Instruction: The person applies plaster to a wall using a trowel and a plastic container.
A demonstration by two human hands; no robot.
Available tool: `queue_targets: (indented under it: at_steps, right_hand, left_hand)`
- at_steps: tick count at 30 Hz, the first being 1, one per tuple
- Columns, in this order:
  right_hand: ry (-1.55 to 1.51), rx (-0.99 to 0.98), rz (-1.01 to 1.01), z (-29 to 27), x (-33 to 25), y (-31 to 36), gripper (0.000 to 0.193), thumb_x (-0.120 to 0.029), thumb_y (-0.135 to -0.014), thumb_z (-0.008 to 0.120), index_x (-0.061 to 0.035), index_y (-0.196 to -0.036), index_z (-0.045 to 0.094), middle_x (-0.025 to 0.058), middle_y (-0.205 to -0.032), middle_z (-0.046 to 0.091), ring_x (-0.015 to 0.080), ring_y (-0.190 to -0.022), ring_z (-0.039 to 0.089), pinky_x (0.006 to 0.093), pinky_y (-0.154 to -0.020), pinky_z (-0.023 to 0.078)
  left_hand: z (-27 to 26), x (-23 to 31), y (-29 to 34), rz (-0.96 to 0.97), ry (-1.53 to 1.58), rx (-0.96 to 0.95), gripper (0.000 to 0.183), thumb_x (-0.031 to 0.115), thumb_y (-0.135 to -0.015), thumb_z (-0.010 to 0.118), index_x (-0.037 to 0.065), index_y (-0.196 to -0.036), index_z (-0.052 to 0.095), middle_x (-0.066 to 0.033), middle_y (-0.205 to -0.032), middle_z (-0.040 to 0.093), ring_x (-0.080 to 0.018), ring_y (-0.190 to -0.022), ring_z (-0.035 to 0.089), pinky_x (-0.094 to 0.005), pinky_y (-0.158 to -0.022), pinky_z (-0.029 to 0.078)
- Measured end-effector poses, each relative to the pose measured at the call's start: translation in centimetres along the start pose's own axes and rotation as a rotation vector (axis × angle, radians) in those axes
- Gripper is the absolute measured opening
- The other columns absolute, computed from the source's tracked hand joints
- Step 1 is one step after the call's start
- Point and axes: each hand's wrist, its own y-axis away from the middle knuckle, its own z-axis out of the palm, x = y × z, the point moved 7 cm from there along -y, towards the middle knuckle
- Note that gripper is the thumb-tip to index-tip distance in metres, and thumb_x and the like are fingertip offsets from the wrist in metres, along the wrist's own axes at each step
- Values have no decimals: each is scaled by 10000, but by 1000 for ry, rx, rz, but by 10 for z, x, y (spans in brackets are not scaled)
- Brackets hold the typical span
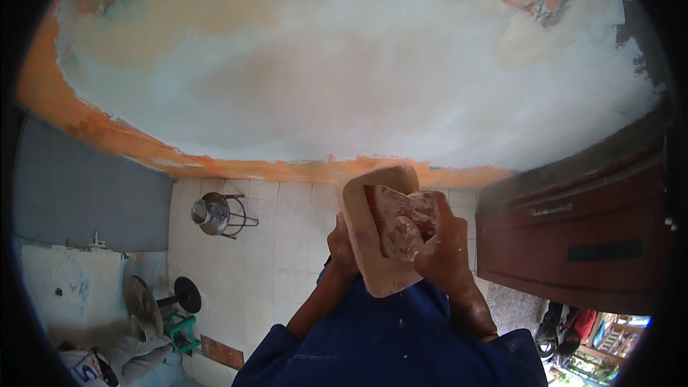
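Note:
A tan plastering float (358,244) with rounded corners is held up in front of my chest, slightly tilted. Whitish plaster is smeared over its handle and the reddish-brown middle of its back. My right hand (443,247) is wrapped round the handle. On the other side, my left hand (342,247) grips the float's left edge, its fingers partly hidden behind the board. Beyond the float rises a wall (344,86) coated in pale, patchy plaster, with a band of orange paint along its lower edge.
A metal pot (213,218) sits on a round stool (244,222) on the tiled floor (258,265). Left stand a grey panel (86,179), a round disc (142,304) and a green plastic stool (183,333). A dark red door (573,229) is at right, beside a bright opening.

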Motion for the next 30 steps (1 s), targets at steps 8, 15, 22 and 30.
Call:
queue_targets:
  at_steps: [8,15,22,30]
  right_hand:
    - [91,-152,112,23,13,18,601,27,-692,660,47,-1233,398,241,-943,655,395,-867,665,392,-721,545]
    - [41,-185,182,28,22,17,763,61,-660,655,91,-1346,323,233,-1020,661,342,-906,687,353,-761,548]
    - [-57,-125,80,29,22,14,616,-16,-654,686,60,-1183,379,275,-878,627,455,-848,626,459,-709,519]
    - [22,-199,167,15,-14,18,580,23,-737,665,53,-1247,390,262,-1032,641,365,-931,676,363,-767,552]
  left_hand:
    - [-9,4,-2,16,26,116,386,278,-987,357,47,-1285,444,-128,-1176,561,-245,-1062,585,-400,-913,510]
    - [-17,0,-1,11,19,105,431,329,-966,454,16,-1259,497,-163,-1201,577,-294,-1081,585,-440,-925,506]
    - [-29,-3,5,-6,-8,218,391,312,-993,416,28,-1252,488,-142,-1162,578,-259,-1070,583,-429,-911,517]
    - [-20,-13,5,-50,3,183,406,327,-991,409,33,-1264,473,-141,-1178,566,-261,-1083,572,-430,-920,508]
